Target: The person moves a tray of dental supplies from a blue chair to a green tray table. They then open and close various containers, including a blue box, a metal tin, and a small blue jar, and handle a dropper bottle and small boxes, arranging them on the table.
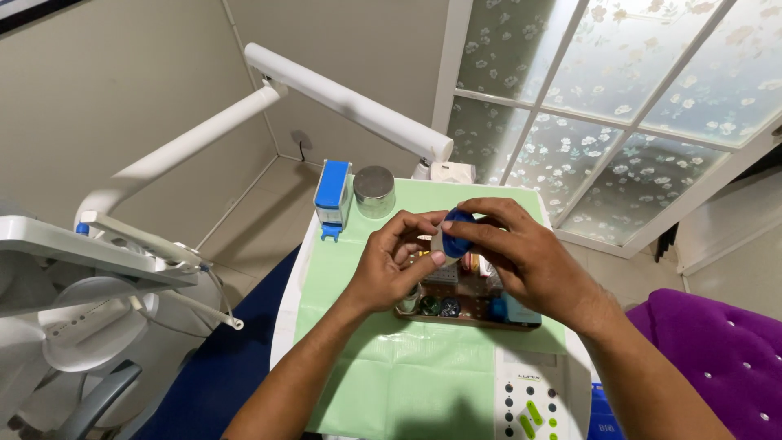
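Both our hands meet above the tray [423,314]: the right hand [529,253] pinches a small blue lid [458,232] from above, and the left hand [391,265] grips its near-left edge, equally close.

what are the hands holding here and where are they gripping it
Both hands hold a small round blue container: the right hand grips its upper rim, and the left hand pinches its pale left edge between thumb and fingertips.
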